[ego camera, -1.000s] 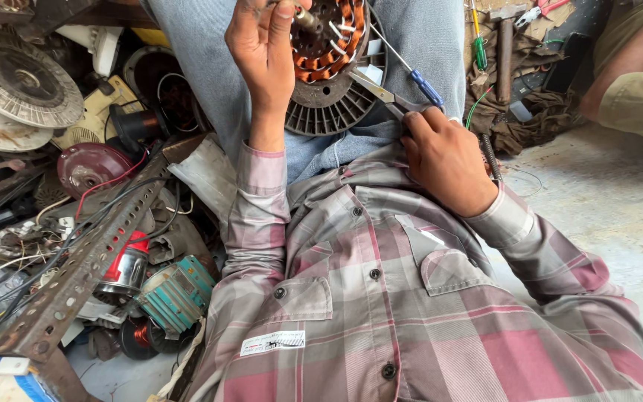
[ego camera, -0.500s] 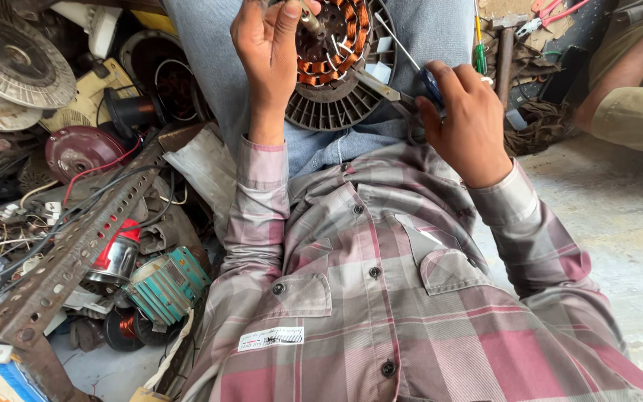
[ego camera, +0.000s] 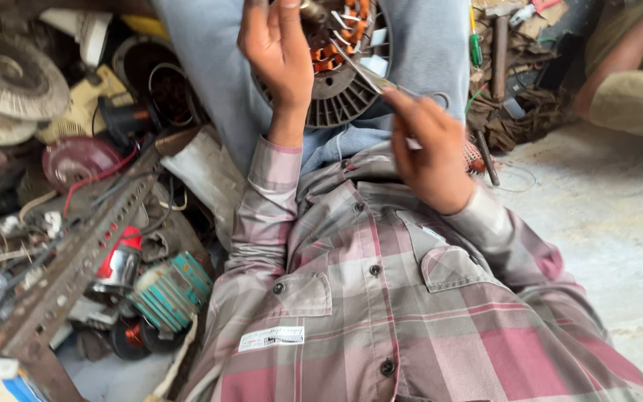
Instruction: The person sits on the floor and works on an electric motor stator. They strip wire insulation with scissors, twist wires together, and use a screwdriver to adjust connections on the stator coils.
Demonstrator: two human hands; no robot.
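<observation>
Since the earlier frame the right hand (ego camera: 429,152) had drawn back from the motor stator (ego camera: 344,67) at the top centre, while, from left to right, the left hand (ego camera: 277,48) clasped the stator's left side and the right pinched a thin metal tool (ego camera: 366,71) aimed into its copper windings.

Left hand (ego camera: 280,52) raised, fingers extended upward; right hand (ego camera: 429,145) curled closed (knuckles toward the camera), both forearms bent inward.

pink-grey plaid shirt (ego camera: 381,313), copper-orange windings (ego camera: 333,56), teal motor (ego camera: 173,290)
</observation>
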